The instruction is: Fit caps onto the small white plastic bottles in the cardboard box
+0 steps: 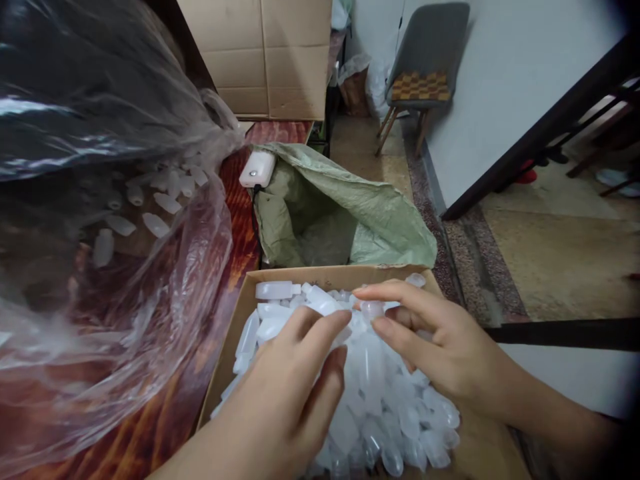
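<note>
My right hand (435, 333) pinches a small translucent plastic piece (372, 309) between thumb and fingers, above the far part of the box. Its rounded end shows; I cannot tell whether it is a cap or a bottle end. My left hand (305, 373) hovers over the same heap with its fingers bent and the tips of thumb and index apart. Pale plastic shows in that gap, and I see nothing clearly gripped there. Below both hands, many frosted plastic bottles (367, 373) lie jumbled in a cardboard box (340, 272).
Beyond the box gapes a green woven sack (390, 227), with a white device (257, 168) at its rim. A large clear plastic bag (190, 280) containing similar bottles covers the left of the reddish wooden table (243, 180). A cardboard carton (265, 60) and grey chair (430, 53) stand farther back.
</note>
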{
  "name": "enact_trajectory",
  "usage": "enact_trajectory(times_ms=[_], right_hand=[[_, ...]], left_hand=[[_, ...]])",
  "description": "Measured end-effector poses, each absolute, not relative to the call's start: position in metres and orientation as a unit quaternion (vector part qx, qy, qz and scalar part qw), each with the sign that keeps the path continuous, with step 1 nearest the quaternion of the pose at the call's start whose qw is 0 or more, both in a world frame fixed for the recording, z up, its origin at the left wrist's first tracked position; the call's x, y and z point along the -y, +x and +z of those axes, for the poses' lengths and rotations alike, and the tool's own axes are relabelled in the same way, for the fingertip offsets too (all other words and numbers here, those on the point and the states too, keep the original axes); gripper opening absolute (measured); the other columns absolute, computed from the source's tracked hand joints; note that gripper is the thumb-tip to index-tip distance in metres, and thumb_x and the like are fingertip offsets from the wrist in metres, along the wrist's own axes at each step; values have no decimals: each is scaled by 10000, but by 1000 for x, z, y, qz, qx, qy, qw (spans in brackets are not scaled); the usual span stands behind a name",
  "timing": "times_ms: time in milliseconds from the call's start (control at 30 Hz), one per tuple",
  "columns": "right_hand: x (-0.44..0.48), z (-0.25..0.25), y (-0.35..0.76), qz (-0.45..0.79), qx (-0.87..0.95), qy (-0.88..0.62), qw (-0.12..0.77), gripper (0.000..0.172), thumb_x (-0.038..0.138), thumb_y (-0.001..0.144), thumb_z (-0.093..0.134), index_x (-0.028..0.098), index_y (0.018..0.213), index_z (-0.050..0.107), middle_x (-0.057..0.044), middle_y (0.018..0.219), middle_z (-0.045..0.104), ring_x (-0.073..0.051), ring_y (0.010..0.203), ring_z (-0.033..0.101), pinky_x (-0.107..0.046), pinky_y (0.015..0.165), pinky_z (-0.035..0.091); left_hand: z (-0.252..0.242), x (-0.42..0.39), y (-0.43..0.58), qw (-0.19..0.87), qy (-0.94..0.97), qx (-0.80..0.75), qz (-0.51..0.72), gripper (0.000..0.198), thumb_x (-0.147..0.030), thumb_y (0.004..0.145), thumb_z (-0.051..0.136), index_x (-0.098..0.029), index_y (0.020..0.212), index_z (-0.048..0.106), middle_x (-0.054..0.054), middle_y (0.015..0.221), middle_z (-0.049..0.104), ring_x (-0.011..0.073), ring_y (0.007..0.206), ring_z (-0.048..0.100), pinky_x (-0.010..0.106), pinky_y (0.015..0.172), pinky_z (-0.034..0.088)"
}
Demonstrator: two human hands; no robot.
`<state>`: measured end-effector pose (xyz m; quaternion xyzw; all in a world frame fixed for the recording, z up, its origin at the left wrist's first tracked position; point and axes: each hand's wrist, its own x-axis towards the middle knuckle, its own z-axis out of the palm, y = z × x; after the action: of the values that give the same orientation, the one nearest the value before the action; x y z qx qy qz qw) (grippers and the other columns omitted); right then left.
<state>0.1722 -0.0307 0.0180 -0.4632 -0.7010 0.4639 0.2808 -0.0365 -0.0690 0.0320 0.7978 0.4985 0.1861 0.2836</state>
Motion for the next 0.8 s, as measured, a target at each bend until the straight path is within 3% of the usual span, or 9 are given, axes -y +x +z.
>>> enact_trajectory(times_ms=[100, 233, 400, 500, 600, 667, 733, 800], right_hand=[[38, 19, 166, 452, 666, -468, 365, 188, 367, 907, 610, 321, 1090, 607, 3, 841, 625, -120, 583, 571, -190, 373, 440], [44, 22, 159, 403, 694, -420, 425, 187, 360, 862, 688, 311, 1007, 582, 11, 964, 662, -114, 597, 607, -232, 471, 516], [48, 28, 160, 350, 799, -338, 354, 204, 412, 881, 662, 319, 1030, 558, 28, 866, 705, -165, 712, 684, -277, 585, 562], [49, 32, 164, 289, 859, -291, 307, 82, 303, 924, 596, 318, 1004, 591, 39, 1023, 718, -160, 858, 707, -267, 744, 583], [48, 33, 165, 197, 901, -270, 277, 131, 231, 957, 504, 295, 1029, 593, 28, 1106, 709, -135, 859, 704, -231, 764, 567], [48, 33, 164, 182, 907, -278, 259, 129, 285, 991, 456, 257, 1010, 581, 12, 920, 731, -129, 736, 696, -225, 657, 551], [48, 34, 162, 192, 905, -292, 244, 272, 387, 1029, 361, 236, 943, 570, 23, 679, 675, -123, 567, 644, -245, 538, 499], [50, 33, 162, 195, 901, -323, 213, 437, 527, 1021, 262, 246, 923, 581, 35, 574, 605, -118, 462, 569, -270, 484, 446]], left_hand=[[38, 70, -37, 323, 772, -482, 259, 353, -194, 994, 342, -269, 1330, 426, 17, 932, 576, 111, 797, 598, 236, 673, 519], [44, 71, -36, 394, 722, -486, 297, 289, -286, 1007, 384, -252, 1290, 432, -37, 767, 580, 84, 625, 570, 202, 547, 471], [45, 69, -40, 527, 594, -520, 315, 219, -404, 980, 437, -275, 1129, 531, -66, 625, 567, 64, 432, 490, 154, 368, 393], [43, 62, -42, 654, 465, -519, 293, 200, -430, 967, 436, -270, 1037, 534, -74, 537, 580, 51, 317, 407, 122, 274, 293], [42, 58, -41, 737, 389, -493, 250, 182, -417, 965, 421, -256, 964, 507, -66, 533, 616, 37, 262, 336, 103, 229, 204], [42, 59, -41, 723, 406, -497, 256, 158, -407, 952, 460, -258, 949, 512, -78, 525, 585, 36, 278, 361, 99, 241, 242], [44, 62, -41, 667, 458, -515, 284, 124, -387, 935, 513, -272, 977, 527, -88, 528, 541, 43, 330, 414, 100, 283, 316], [45, 65, -42, 616, 502, -528, 300, 120, -366, 927, 533, -278, 1008, 536, -85, 538, 514, 51, 382, 440, 105, 322, 364]])
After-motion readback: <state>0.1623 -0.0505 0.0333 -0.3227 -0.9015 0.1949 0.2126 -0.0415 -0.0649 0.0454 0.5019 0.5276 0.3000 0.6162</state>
